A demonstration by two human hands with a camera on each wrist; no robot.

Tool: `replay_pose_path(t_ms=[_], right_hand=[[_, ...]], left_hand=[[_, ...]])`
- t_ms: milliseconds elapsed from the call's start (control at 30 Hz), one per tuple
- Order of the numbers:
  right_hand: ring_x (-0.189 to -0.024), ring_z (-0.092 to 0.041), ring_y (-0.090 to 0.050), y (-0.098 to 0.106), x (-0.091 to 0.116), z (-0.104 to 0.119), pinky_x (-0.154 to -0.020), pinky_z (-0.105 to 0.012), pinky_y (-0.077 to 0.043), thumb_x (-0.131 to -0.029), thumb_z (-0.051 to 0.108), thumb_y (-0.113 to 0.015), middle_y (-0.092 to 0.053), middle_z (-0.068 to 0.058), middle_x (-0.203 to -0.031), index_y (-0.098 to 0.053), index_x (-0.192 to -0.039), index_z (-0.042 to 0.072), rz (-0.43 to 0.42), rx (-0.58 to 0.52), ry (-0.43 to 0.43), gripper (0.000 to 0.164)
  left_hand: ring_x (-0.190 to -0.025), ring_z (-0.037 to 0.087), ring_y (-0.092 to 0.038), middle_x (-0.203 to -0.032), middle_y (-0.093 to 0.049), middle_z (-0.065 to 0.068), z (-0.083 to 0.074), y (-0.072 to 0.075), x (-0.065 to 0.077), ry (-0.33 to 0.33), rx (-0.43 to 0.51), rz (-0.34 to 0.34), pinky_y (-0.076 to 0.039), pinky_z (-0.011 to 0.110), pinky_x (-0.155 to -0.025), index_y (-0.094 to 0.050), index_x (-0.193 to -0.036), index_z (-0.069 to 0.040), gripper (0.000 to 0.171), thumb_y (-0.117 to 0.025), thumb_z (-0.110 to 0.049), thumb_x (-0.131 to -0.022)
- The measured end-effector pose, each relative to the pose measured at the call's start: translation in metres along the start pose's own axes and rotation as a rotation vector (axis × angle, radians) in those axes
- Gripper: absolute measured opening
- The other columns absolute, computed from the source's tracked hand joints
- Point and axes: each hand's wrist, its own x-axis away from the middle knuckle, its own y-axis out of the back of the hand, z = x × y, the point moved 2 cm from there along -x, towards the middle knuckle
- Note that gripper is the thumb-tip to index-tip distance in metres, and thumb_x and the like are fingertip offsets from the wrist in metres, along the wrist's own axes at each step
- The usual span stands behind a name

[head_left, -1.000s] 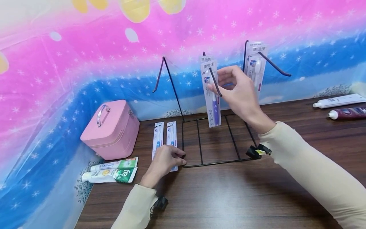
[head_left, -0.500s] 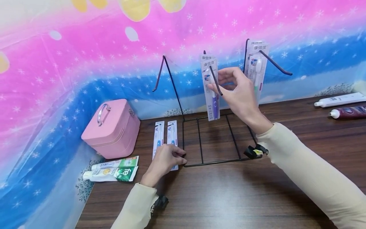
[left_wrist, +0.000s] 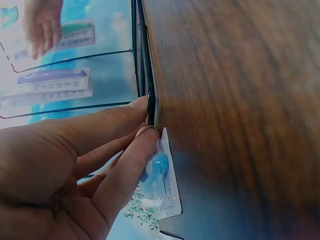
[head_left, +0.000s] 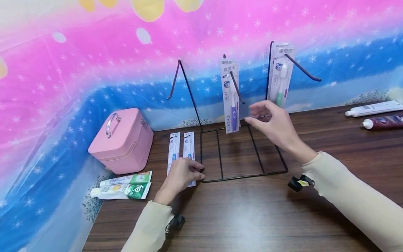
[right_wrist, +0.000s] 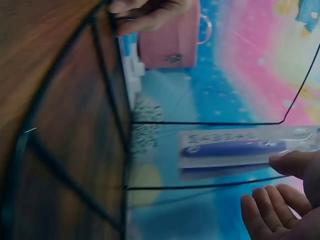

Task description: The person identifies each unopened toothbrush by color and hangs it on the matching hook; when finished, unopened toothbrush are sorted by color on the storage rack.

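A black wire display rack (head_left: pixel 244 177) stands on the table with three arms. My left hand (head_left: pixel 182 173) pinches the front left corner of its base between thumb and fingers, as the left wrist view shows. My right hand (head_left: pixel 272 124) holds nothing, its fingers and thumb spread apart, just right of a packaged purple toothbrush (head_left: pixel 233 112). That pack hangs on the middle arm before another one. On the right arm hang packaged toothbrushes, the front one green (head_left: pixel 281 80). Two packaged blue toothbrushes (head_left: pixel 189 145) lie beside the rack, partly hidden by my left hand.
A pink case (head_left: pixel 122 143) with a silver handle sits at the left back. Two toothpaste tubes (head_left: pixel 122 190) lie in front of it. At the far right lie a white tube (head_left: pixel 374 109) and a dark red tube (head_left: pixel 382 122). A patterned cloth backdrop rises behind the table.
My right hand has let go of the purple toothbrush pack and moved down and right, away from it. The pack now hangs freely on the middle arm. My left hand stays at the rack's corner.
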Motion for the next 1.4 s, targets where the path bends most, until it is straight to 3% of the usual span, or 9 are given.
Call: replay_pose_path(t_ms=[167, 367, 500, 700, 967, 1400], right_hand=[[-0.081, -0.014, -0.062, 0.008, 0.015, -0.016, -0.07, -0.025, -0.049, -0.086, 0.021, -0.076, -0.068, 0.0, -0.094, -0.066, -0.109, 0.01, 0.123, 0.094, -0.046, 0.027], [-0.082, -0.015, -0.064, 0.019, 0.03, -0.035, -0.072, -0.034, -0.05, -0.087, 0.023, -0.074, -0.068, 0.0, -0.092, -0.068, -0.107, 0.013, 0.335, 0.17, -0.096, 0.024], [-0.083, -0.015, -0.064, 0.028, 0.037, -0.048, -0.073, -0.035, -0.049, -0.087, 0.025, -0.074, -0.068, 0.002, -0.091, -0.068, -0.108, 0.011, 0.416, 0.217, -0.12, 0.026], [-0.083, -0.015, -0.064, 0.041, 0.042, -0.059, -0.07, -0.031, -0.049, -0.086, 0.022, -0.075, -0.069, 0.001, -0.092, -0.068, -0.109, 0.007, 0.478, 0.208, -0.162, 0.028], [-0.096, -0.022, -0.062, 0.047, 0.045, -0.081, -0.077, -0.038, -0.05, -0.085, 0.024, -0.076, -0.068, -0.005, -0.106, -0.066, -0.115, 0.006, 0.552, 0.231, -0.203, 0.036], [-0.095, -0.019, -0.062, 0.049, 0.045, -0.1, -0.074, -0.033, -0.05, -0.086, 0.026, -0.076, -0.067, -0.005, -0.11, -0.069, -0.115, 0.009, 0.582, 0.206, -0.17, 0.035]], left_hand=[[-0.07, 0.006, -0.064, -0.093, -0.069, 0.004, 0.0, 0.0, -0.001, 0.003, 0.001, 0.001, -0.05, 0.025, -0.059, -0.077, -0.095, -0.007, 0.022, -0.083, -0.007, -0.075], [-0.07, 0.006, -0.064, -0.093, -0.069, 0.003, 0.0, 0.0, 0.0, 0.011, -0.004, -0.004, -0.05, 0.025, -0.058, -0.077, -0.096, -0.007, 0.022, -0.083, -0.007, -0.075], [-0.07, 0.006, -0.063, -0.092, -0.069, 0.003, 0.001, -0.001, 0.0, 0.009, -0.007, -0.009, -0.05, 0.025, -0.058, -0.077, -0.095, -0.007, 0.021, -0.083, -0.008, -0.075], [-0.07, 0.006, -0.063, -0.092, -0.069, 0.003, 0.0, -0.002, -0.001, 0.013, -0.007, -0.004, -0.05, 0.025, -0.059, -0.077, -0.095, -0.008, 0.021, -0.083, -0.007, -0.075], [-0.068, 0.006, -0.063, -0.09, -0.07, 0.002, 0.001, -0.001, 0.0, 0.028, -0.002, -0.009, -0.051, 0.026, -0.059, -0.077, -0.094, -0.008, 0.022, -0.084, -0.007, -0.073], [-0.067, 0.006, -0.063, -0.085, -0.071, 0.002, 0.0, -0.001, -0.002, 0.023, -0.006, -0.004, -0.051, 0.026, -0.061, -0.077, -0.093, -0.007, 0.021, -0.084, -0.008, -0.073]])
